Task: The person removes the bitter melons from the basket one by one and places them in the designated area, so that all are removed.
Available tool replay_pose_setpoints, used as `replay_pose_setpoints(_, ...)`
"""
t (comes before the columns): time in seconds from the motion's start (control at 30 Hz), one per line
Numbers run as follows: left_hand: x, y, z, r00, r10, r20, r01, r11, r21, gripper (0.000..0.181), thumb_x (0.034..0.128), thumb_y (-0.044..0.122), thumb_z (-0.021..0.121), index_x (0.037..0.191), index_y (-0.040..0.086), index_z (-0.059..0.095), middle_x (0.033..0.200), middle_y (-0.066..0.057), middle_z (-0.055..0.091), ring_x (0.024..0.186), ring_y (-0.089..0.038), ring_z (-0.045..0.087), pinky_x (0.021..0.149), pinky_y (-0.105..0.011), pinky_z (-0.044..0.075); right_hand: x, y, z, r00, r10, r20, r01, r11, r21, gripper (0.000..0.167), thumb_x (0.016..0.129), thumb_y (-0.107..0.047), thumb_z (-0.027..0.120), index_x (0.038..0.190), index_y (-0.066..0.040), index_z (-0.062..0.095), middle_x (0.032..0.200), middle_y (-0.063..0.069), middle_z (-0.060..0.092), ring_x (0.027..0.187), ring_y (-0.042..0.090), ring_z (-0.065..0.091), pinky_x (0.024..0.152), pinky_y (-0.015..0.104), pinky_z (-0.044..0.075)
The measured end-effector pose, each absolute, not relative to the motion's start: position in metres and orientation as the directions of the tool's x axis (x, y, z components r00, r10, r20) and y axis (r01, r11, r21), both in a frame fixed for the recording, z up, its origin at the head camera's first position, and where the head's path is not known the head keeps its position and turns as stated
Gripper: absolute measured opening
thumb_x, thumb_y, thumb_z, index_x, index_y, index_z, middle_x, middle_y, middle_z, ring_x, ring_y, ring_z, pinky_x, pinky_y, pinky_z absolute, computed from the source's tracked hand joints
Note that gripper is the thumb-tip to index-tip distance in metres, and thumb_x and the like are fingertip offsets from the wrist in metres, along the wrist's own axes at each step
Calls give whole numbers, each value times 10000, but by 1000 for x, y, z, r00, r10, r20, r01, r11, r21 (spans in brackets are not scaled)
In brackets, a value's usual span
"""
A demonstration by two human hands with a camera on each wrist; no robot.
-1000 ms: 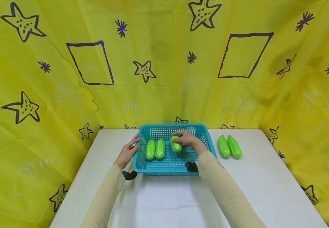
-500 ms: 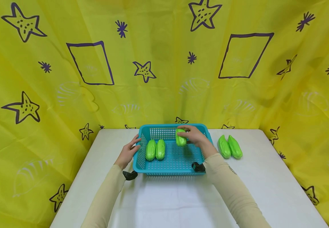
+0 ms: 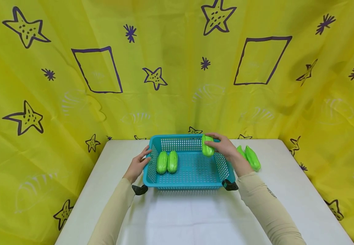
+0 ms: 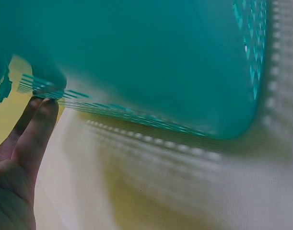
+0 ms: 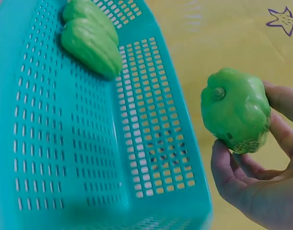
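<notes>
My right hand (image 3: 225, 147) grips a long glossy green ribbed vegetable (image 3: 208, 145) above the back right part of a turquoise perforated basket (image 3: 189, 184). In the right wrist view, its lobed end with a small stem nub (image 5: 219, 93) faces the camera, with the thumb and fingers around it. Two similar green vegetables (image 3: 167, 162) lie side by side at the basket's left. My left hand (image 3: 136, 166) touches the basket's left rim with extended fingers; in the left wrist view, two straight fingers (image 4: 37, 132) meet the basket's side.
Two more green vegetables (image 3: 252, 158) lie on the white tabletop (image 3: 177, 217) to the right of the basket, one partly hidden by the right arm. A yellow curtain (image 3: 177, 102) with drawn stars stands behind and at both sides.
My right hand has lifted the green vegetable from low in the basket and carried it rightward toward the right rim. The left hand has stayed at the left rim.
</notes>
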State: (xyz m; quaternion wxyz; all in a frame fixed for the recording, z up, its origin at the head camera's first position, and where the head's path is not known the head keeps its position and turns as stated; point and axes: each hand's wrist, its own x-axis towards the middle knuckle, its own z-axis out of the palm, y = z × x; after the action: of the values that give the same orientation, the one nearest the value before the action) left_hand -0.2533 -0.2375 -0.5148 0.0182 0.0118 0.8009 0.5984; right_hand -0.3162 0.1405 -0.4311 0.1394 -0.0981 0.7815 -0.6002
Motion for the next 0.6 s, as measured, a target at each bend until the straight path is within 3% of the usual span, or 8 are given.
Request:
replay_pose_setpoints(0.27,-243,-233,-500,-997,72,-23,-3,257,966,461,1028,126,499,1475,41,424,1623,36,182,1440,-391,241,1129,-513,292,-298,184,-431,-967,-246,-68,21,190,-982,637,963,-302,636,1499,-66,384,1529,244,228,1035,139,545,805,271,513)
replay_pose_setpoints(0.4,-236,-230,-485,-995,87,-50,-27,248,968,473,1028,107,490,1480,8,398,1630,-1,155,1433,-419,239,1126,-521,291,-290,207,-433,-972,-220,-87,47,179,-983,670,971,-329,617,1526,-86,332,1536,237,186,1177,224,472,933,363,459)
replay_pose_setpoints(0.6,-237,-231,-482,-994,93,-56,-31,258,966,474,1032,114,482,1485,9,389,1633,-2,139,1440,-408,228,1128,-513,293,-284,239,-443,-981,-156,-117,83,208,-975,705,967,-377,608,1545,-117,299,1571,234,129,1327,353,296,998,503,355)
